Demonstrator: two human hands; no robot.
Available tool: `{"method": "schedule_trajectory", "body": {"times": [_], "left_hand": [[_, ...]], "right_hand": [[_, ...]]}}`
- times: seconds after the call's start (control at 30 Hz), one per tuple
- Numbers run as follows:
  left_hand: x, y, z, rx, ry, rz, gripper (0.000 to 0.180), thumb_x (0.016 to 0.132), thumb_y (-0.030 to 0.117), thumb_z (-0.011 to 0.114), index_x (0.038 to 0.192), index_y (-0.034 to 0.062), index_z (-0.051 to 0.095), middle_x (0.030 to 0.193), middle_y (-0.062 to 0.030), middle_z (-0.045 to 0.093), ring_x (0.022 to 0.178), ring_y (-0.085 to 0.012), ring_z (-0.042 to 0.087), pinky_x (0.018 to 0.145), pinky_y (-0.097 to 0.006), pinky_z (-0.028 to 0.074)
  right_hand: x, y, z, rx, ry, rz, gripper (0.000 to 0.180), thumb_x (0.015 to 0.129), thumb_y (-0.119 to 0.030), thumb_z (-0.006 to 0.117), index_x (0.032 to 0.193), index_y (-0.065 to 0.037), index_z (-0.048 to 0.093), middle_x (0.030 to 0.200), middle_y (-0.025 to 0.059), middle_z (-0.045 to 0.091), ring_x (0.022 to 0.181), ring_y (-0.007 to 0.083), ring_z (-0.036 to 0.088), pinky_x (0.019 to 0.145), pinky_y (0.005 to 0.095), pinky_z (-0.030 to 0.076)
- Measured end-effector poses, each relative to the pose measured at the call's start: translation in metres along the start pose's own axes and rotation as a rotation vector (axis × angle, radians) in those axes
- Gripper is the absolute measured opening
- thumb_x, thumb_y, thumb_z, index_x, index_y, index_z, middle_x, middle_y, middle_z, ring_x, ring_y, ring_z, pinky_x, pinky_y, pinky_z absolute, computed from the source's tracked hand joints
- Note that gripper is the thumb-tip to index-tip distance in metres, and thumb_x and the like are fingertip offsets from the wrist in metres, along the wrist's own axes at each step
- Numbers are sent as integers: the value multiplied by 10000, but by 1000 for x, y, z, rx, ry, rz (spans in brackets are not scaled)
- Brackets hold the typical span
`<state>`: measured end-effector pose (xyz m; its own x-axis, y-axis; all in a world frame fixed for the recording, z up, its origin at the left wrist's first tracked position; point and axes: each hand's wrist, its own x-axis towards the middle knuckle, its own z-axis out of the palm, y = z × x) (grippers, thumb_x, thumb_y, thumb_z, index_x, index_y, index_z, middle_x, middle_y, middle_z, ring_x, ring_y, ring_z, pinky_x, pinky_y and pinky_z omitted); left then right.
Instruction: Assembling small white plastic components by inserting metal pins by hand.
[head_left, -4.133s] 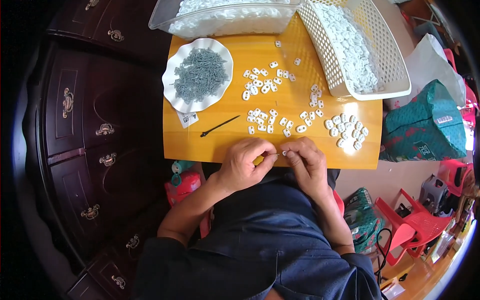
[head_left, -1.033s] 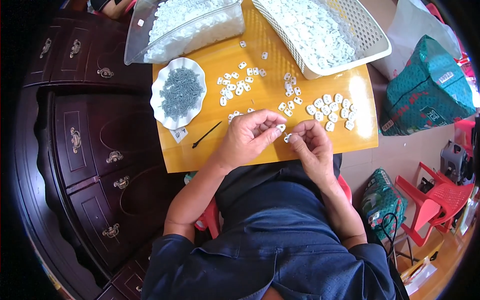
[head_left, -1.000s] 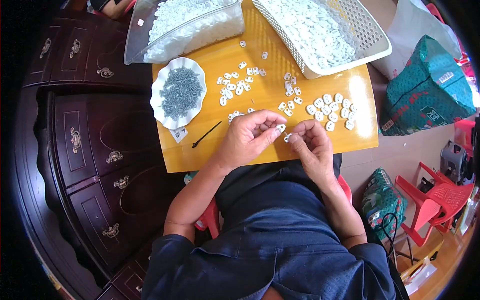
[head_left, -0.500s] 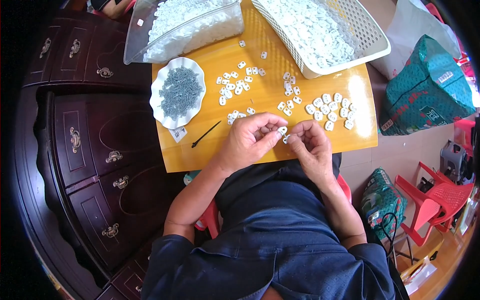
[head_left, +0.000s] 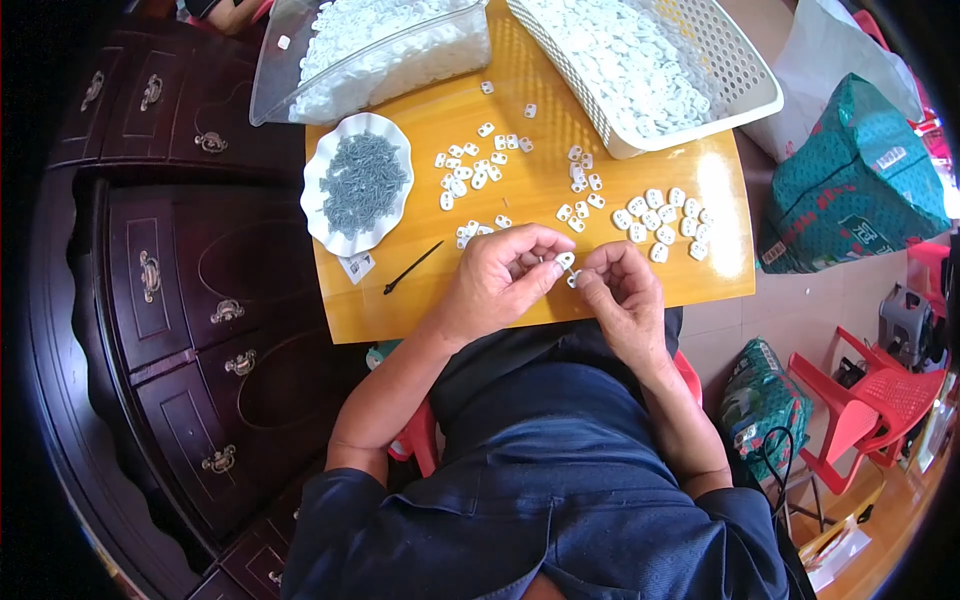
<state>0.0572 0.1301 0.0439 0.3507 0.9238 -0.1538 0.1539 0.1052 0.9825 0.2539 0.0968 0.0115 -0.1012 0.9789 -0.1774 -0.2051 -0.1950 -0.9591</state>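
Over the table's near edge, my left hand [head_left: 497, 281] pinches a small white plastic piece [head_left: 565, 260] between thumb and fingertips. Close against it, my right hand [head_left: 628, 302] is closed on a second small white piece [head_left: 573, 281]. Something thin seems to link the two pieces, too small to make out. To the left lies a thin black stick-like tool [head_left: 412, 268]. A white scalloped plate [head_left: 311, 185] holds a heap of small grey screws [head_left: 362, 183]. Loose white two-holed pieces [head_left: 460, 172] are scattered beyond my hands, and a group of rounded white pieces [head_left: 652, 199] lies to the right.
A clear bin [head_left: 270, 85] and a cream perforated basket [head_left: 745, 75], both full of white pieces, stand on the far side of the yellow table [head_left: 690, 270]. Dark wooden drawers [head_left: 180, 260] flank the left. On the right are teal bags [head_left: 850, 190] and a red plastic chair [head_left: 880, 400].
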Motion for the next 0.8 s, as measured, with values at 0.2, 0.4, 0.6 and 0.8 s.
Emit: {"method": "schedule_trajectory", "body": {"times": [0.2,0.4,0.6,0.8], "left_hand": [[1,4,-2,97,-3,46,193,967,-10,678,1155,-17,719,918,4,721,771,-19,630,707,-205,530],[4,9,-3,135,0,46,189,939,-22,682,1123,-18,726,846,-38,733,737,-54,659,667,-239,542],[3,0,-4,18,-44,-6,194,983,18,681,1169,-22,715,944,8,722,804,-19,636,737,-201,534],[4,-3,-1,-43,-35,-30,192,975,-8,668,1161,-35,711,905,-5,732,775,-27,648,704,-213,545]], "right_hand": [[1,1,1,-25,6,-13,94,973,-2,688,1037,-13,619,856,-66,600,749,-2,529,658,178,432],[1,2,-1,-50,2,-11,93,967,-7,696,1025,-17,624,842,-67,598,741,0,523,646,184,431],[0,1,-1,-42,1,-12,91,968,1,690,1025,-15,621,841,-61,602,742,3,530,648,185,437],[1,-1,0,-14,-6,-18,89,969,11,682,1029,-11,620,850,-52,613,751,8,543,658,185,447]]}}
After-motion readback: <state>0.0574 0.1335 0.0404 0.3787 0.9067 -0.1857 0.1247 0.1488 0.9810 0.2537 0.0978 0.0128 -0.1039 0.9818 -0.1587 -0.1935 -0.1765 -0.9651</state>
